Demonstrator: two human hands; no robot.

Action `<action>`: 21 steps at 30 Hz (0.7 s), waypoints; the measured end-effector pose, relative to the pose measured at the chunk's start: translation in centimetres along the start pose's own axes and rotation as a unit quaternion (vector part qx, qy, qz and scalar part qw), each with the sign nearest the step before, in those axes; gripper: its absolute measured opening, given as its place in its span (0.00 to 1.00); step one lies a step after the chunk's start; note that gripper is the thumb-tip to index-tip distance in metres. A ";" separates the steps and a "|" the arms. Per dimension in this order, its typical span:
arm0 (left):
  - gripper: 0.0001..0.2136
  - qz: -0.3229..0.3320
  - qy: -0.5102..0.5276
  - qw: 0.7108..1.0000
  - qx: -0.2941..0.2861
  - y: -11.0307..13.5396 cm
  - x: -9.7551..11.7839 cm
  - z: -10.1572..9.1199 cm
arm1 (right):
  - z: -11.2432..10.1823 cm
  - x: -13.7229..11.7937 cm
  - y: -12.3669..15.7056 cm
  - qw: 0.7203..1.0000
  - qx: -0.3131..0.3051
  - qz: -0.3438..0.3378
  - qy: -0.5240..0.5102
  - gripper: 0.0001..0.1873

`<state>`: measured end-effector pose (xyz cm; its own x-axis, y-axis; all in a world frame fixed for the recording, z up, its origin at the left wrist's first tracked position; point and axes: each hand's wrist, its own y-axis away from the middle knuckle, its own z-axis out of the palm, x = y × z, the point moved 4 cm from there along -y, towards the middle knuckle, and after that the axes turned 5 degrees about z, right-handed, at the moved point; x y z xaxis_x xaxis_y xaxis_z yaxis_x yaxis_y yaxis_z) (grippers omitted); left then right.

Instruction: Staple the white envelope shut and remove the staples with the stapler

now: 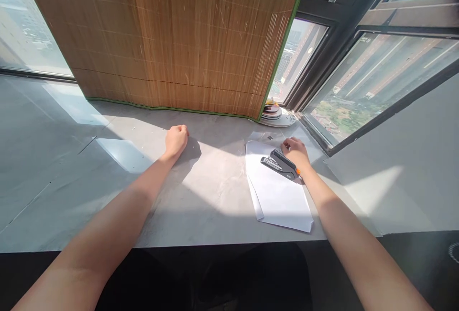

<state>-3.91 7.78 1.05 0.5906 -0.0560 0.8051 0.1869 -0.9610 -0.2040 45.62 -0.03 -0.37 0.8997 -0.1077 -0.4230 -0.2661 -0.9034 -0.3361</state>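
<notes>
My left hand (176, 139) rests on the grey stone sill (208, 191) as a closed fist, and nothing shows inside it. My right hand (296, 151) lies at the far right edge of a small stack of white paper sheets (278, 191), fingers curled, beside a black and grey stapler (280, 164) with an orange tip. The stapler lies on the upper part of the paper, touching or nearly touching my right hand. I cannot make out whether the curled fingers hold anything.
A bamboo blind (179, 38) with green edging hangs down to the sill behind my hands. A stack of small plates (276, 115) stands at the window corner. Dark-framed windows (358, 81) run along the right. The sill's front edge drops to a dark area.
</notes>
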 end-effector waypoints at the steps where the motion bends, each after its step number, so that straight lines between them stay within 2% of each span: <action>1: 0.18 0.001 -0.002 1.000 -0.001 0.0 0.0 0.0 | 0.0 0.1 0.1 1.000 0.001 -0.004 0.008 0.11; 6: 0.18 -0.005 0.002 1.000 -0.001 -0.1 -0.2 0.1 | 0.0 0.1 0.6 1.000 0.005 -0.016 0.005 0.11; 9: 0.18 -0.011 0.003 1.000 -0.001 -0.2 -0.2 0.1 | 0.5 -0.6 0.5 0.999 -0.007 -0.032 -0.006 0.15; 13: 0.17 -0.011 0.016 1.000 0.000 -0.2 -0.3 0.0 | 1.7 -1.6 0.1 0.994 -0.084 -0.069 -0.034 0.24; 16: 0.17 -0.014 0.056 0.998 0.009 -0.2 -0.5 0.0 | 2.6 -2.8 -0.1 0.988 -0.138 -0.074 -0.014 0.22; 19: 0.17 -0.013 0.117 0.992 0.046 -0.2 -0.7 -0.4 | 3.8 -5.8 0.3 0.987 -0.148 -0.060 0.011 0.21; 21: 0.16 -0.026 0.154 0.985 0.076 -0.2 -1.0 -1.4 | 5.4 -9.7 1.2 0.986 -0.150 -0.076 0.015 0.24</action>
<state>-5.62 7.65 1.01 0.3145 -0.1104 0.9428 0.3397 -0.9144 -0.2204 34.73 2.19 -1.18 0.9321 0.0305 -0.3610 -0.0169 -0.9917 -0.1273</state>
